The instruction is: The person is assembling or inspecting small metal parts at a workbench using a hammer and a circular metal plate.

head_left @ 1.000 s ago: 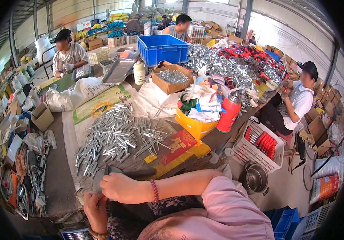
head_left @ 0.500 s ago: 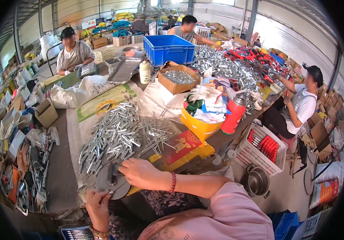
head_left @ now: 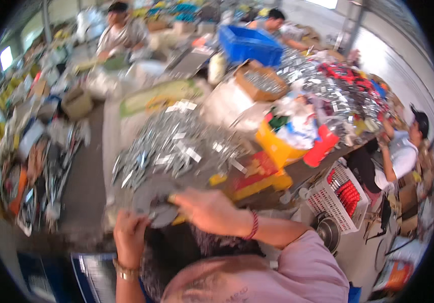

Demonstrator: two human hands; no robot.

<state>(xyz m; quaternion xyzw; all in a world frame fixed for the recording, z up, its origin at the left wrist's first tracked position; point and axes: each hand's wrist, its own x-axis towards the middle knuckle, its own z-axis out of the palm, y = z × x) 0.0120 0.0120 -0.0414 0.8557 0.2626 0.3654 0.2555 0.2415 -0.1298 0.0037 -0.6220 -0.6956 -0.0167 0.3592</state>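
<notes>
The view is smeared by motion. My left hand (head_left: 130, 232) is at the table's near edge, fingers pinched together, with a small pale bit at the fingertips that is too blurred to name. Beside it lies a round grey metal plate (head_left: 164, 218) with a dark piece (head_left: 159, 201) on it. My right hand (head_left: 204, 209) reaches over the plate from the right, fingertips near the dark piece; blur hides whether they grip it. Just beyond both hands spreads a heap of slim silver metal parts (head_left: 159, 146), with thinner rods (head_left: 224, 149) at its right.
Past the rods stand a yellow container (head_left: 272, 144) stuffed with cloths, a red flask (head_left: 321, 146), an open carton (head_left: 260, 83) of small parts and a blue crate (head_left: 250, 45). People sit at far left (head_left: 121, 33), far back (head_left: 272, 22) and right (head_left: 404, 151), near a white basket (head_left: 335, 197).
The whole view has shifted and blurred, with the scene now lower right at the back. My right hand's fingers look more stretched out over the plate; my left hand stays pinched beside it.
</notes>
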